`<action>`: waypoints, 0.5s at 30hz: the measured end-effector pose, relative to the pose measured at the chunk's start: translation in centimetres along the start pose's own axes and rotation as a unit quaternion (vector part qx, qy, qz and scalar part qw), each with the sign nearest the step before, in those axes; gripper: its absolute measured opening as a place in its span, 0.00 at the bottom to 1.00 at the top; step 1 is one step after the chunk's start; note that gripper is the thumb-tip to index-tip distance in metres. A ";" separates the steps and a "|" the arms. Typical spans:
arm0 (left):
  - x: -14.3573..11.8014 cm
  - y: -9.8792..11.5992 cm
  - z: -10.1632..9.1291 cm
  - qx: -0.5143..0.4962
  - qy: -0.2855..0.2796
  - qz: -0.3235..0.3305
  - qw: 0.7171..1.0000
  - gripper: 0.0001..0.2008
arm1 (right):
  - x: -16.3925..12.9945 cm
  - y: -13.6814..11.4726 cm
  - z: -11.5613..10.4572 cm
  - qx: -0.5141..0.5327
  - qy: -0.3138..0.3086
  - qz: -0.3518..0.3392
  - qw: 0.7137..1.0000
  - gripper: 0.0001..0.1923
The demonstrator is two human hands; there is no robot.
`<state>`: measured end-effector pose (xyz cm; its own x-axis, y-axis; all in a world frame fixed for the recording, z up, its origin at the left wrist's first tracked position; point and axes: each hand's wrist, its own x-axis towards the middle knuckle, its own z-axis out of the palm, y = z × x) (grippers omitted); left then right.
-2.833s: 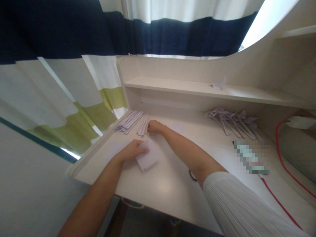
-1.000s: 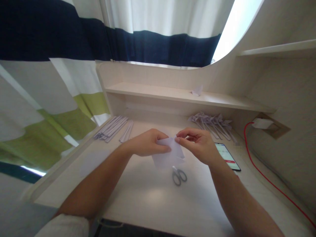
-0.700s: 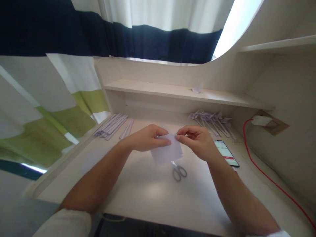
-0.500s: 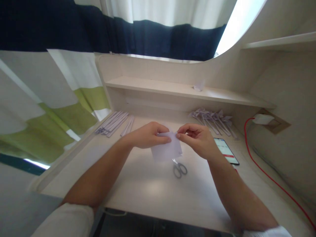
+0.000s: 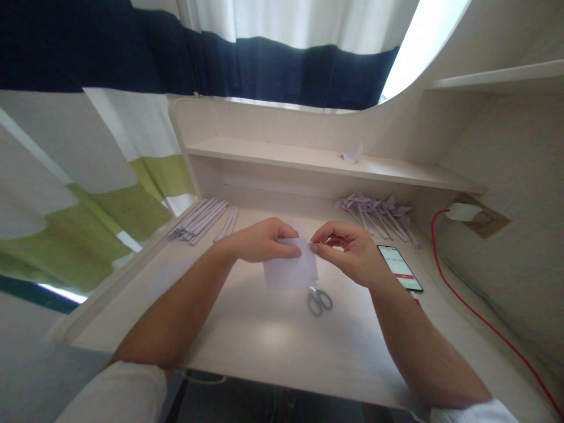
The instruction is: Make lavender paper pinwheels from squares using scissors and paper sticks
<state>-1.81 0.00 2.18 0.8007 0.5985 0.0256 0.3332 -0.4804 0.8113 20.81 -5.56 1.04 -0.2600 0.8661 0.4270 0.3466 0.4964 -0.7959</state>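
A pale sheet of paper [image 5: 288, 270] hangs over the middle of the desk, pinched between the thumb and fingers of my left hand [image 5: 267, 239]. My right hand [image 5: 346, 249] pinches the paper's upper right corner between thumb and forefinger. Below the paper, grey-handled scissors [image 5: 320, 301] lie on the desk, their blades partly hidden under the sheet. Beyond my right hand is a pile of paper pinwheels on sticks [image 5: 374, 208]. Past my left hand lie several rolled paper sticks [image 5: 205, 220], with a smaller group of sticks [image 5: 227, 224] beside them.
A phone [image 5: 400, 268] with a lit screen lies right of my right hand. A red cable [image 5: 458, 295] runs from a white charger [image 5: 462, 211] at the wall socket. A folded paper piece [image 5: 352, 154] sits on the shelf [image 5: 273, 151]. Curtains [image 5: 145, 141] hang at left and behind.
The paper and both hands have shifted very slightly left in view, along with the rest of the scene. Both hands keep their pinch on the paper.
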 end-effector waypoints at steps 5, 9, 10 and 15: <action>-0.1 0.2 0.0 0.007 0.004 0.002 1.000 0.14 | 0.0 0.2 0.2 -0.019 0.020 -0.003 1.000 0.04; 0.0 0.4 0.2 0.037 0.015 0.013 0.999 0.13 | -0.2 0.2 0.6 -0.040 0.071 -0.051 0.995 0.05; 0.0 0.4 0.3 0.045 0.021 0.017 0.999 0.13 | -0.2 0.2 0.8 -0.057 0.085 -0.072 0.992 0.04; 0.0 0.4 0.5 0.053 0.027 0.027 0.998 0.12 | -0.2 0.1 1.0 -0.145 0.097 -0.162 0.971 0.04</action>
<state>-1.43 -0.50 2.17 0.7926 0.6012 0.1016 0.3428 -0.5772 0.7412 19.99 -5.77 0.47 -0.2328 0.6418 0.7306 0.5213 0.7166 -0.4634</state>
